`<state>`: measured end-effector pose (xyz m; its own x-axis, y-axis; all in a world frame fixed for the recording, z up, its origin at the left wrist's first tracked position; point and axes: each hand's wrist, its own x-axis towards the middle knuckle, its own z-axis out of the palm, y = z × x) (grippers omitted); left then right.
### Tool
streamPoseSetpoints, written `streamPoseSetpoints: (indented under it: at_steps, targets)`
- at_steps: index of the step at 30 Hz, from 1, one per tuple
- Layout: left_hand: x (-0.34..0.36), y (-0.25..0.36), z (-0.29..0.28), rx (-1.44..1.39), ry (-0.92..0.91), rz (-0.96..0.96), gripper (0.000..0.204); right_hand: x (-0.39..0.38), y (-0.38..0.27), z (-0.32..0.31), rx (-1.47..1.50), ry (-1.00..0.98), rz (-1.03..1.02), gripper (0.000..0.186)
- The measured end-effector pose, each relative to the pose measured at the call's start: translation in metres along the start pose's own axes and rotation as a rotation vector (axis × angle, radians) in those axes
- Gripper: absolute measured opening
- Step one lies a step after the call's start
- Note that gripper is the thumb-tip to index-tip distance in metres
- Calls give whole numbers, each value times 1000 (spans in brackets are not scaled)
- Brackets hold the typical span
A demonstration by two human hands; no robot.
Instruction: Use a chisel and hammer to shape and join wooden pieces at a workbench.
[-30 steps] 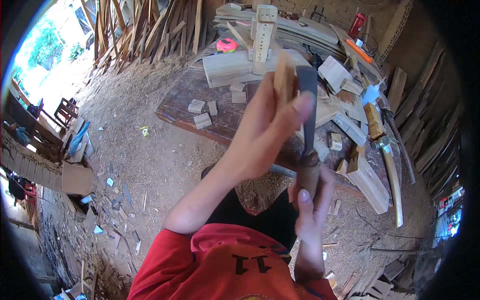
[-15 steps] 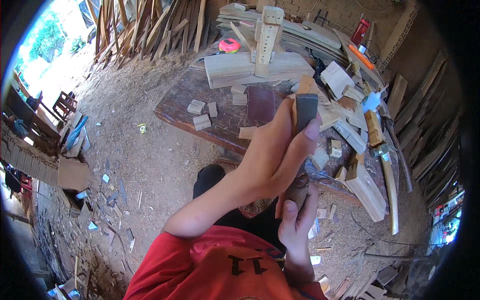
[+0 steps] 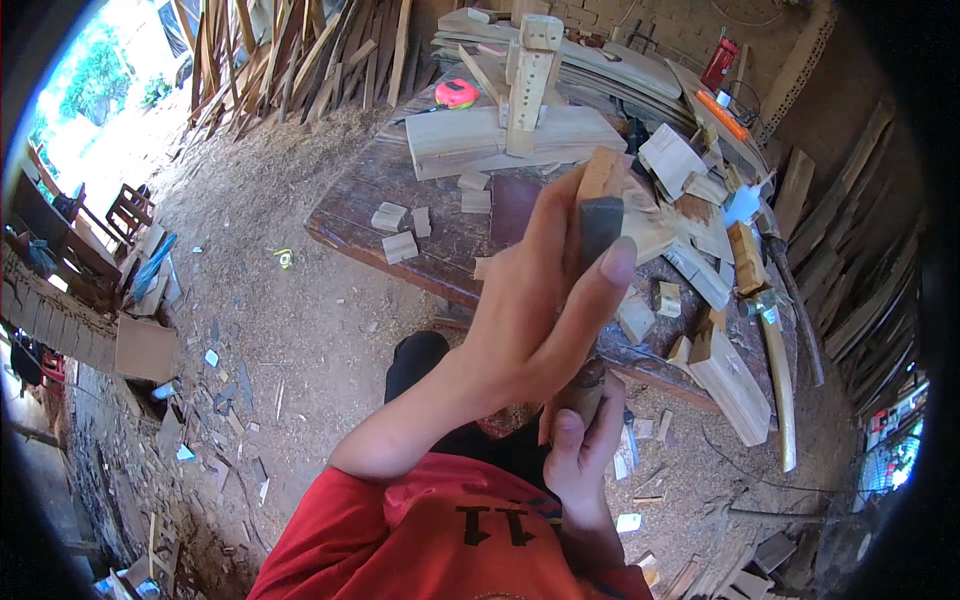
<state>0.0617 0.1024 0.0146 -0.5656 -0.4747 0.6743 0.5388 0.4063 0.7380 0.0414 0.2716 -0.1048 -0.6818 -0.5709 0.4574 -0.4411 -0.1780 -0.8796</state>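
Note:
My left hand (image 3: 525, 315) is closed around a small wooden block (image 3: 604, 170) and the flat dark grey blade (image 3: 601, 225) of what looks like a chisel. The thumb presses along the blade's side, and the block lies against its far face. Below, my right hand (image 3: 583, 455) grips the chisel's brown wooden handle (image 3: 583, 393), which points down toward my body. The tool is held upright in front of my chest, near the edge of the workbench (image 3: 350, 215). My left hand hides the middle of the blade.
On the bench stand a jointed wooden post (image 3: 528, 95), a pink tape measure (image 3: 456, 94), a dark red sheet (image 3: 514, 207) and several offcuts (image 3: 400, 246). At right lie a thick wooden block (image 3: 732, 382) and a hammer (image 3: 774, 350). Boards (image 3: 300, 60) lean behind; shavings litter the floor.
Both hands have moved slightly left and toward me with the chisel and block. The blade now tilts so that more of the block's end shows.

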Motion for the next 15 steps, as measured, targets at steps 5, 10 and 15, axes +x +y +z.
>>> streamPoseSetpoints:
  at_steps: [5,10,15]
  targets:
    - [0,5,-1,138,25,38,44,0,-5,4,68,36,-6,56]
    - [-7,7,2,165,12,33,40,-4,-5,15,121,62,2,53]
    - [-8,8,0,201,9,45,37,-4,-6,19,87,87,-38,50]
